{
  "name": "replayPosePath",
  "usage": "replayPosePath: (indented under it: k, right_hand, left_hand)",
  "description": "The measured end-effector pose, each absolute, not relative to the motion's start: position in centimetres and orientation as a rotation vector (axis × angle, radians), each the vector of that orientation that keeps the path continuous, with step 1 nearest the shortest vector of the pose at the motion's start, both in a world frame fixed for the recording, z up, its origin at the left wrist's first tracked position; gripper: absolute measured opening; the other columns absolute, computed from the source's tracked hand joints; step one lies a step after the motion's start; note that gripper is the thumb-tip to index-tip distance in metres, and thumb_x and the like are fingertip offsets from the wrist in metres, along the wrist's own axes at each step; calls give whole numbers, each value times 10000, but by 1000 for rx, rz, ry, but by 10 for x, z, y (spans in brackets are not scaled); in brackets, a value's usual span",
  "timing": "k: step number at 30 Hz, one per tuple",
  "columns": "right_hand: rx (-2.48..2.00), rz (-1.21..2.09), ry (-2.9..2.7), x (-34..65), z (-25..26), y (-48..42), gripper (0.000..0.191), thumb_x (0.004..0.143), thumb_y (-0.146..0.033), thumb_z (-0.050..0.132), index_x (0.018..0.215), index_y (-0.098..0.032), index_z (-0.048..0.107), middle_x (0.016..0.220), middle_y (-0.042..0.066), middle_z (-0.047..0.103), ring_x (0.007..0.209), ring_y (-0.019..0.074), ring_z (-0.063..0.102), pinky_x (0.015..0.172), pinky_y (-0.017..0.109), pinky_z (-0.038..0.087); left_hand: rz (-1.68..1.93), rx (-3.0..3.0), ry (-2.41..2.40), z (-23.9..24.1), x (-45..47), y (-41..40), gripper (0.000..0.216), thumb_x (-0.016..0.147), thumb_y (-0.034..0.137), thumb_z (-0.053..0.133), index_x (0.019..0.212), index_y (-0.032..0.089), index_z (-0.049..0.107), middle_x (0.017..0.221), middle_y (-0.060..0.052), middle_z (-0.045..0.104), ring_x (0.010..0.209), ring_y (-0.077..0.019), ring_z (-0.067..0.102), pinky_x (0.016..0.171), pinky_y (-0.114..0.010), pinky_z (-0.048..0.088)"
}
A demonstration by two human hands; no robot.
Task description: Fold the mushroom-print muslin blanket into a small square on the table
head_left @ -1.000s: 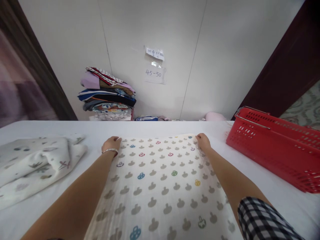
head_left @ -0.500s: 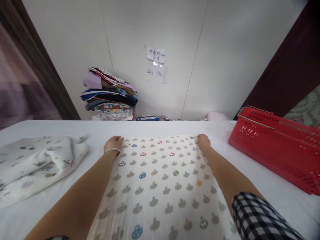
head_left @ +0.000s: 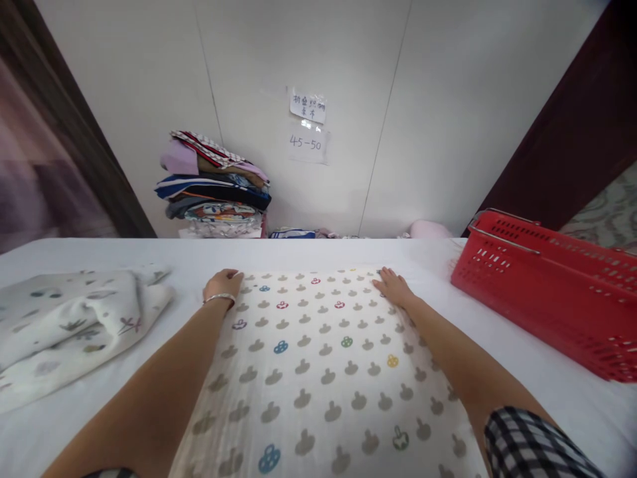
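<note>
A white cloth [head_left: 311, 385] printed with grey and coloured mushrooms lies spread on the white table and runs toward me past the lower edge of the view. At its far left corner my left hand [head_left: 222, 284], with a bracelet at the wrist, is closed on the cloth's edge; the fingertips are partly hidden. My right hand [head_left: 394, 287] rests flat near the far right corner, its fingers stretched out on the fabric. Left of my left arm lies a crumpled white cloth [head_left: 107, 312] with a leaf and flower print.
A red plastic basket [head_left: 537, 292] with metal handles stands on the white table [head_left: 318, 251] at the right. Behind the table's far edge rises a pile of folded fabrics [head_left: 213, 182]. Two paper notes [head_left: 308, 143] are taped to the wall.
My right hand has let go of the far right corner, shifted slightly left and flattened onto the cloth. The left hand keeps its place at the left corner.
</note>
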State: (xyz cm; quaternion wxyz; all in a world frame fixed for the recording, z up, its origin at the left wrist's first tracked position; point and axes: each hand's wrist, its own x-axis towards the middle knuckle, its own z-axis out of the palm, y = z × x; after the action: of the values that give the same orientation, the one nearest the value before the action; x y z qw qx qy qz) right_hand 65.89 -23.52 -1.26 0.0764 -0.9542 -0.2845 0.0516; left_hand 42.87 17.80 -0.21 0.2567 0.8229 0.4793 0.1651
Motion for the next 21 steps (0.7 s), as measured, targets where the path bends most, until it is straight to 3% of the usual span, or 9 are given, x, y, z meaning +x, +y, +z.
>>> replayPosePath:
  k: [7,13,17,21]
  right_hand:
    - [-2862,134,-830,670,-19,-239,645,883,-562,273,1418,-203,257,1508,62,154,1378,205,92,1093,406,137]
    - [-2869,161,-801,663,-6,-236,606,891,-532,270,1405,-211,291,1495,71,204,1369,218,148,1085,433,163]
    - [-2858,88,-821,648,-1,-244,597,907,-496,244,1419,-189,256,1511,70,135,1382,212,65,1101,450,63]
    - [-2866,8,-842,636,-14,-270,602,902,-493,289,1410,-170,279,1497,86,193,1376,229,111,1099,452,102]
  left_hand:
    - [427,2252,1286,-5,429,180,346,772,395,522,1044,211,631,1119,-80,637,1041,-291,568,893,-402,443]
    - [374,2297,1189,4,422,176,436,813,389,490,1187,175,558,1202,-90,591,1075,-240,556,918,-320,432]
    - [353,2565,951,6,393,146,524,823,444,488,1291,209,462,1420,-63,367,1306,-242,313,1085,-382,229]
    - [194,2853,706,-2,362,117,578,850,494,416,1360,226,366,1494,-58,192,1379,-243,106,1110,-454,75]
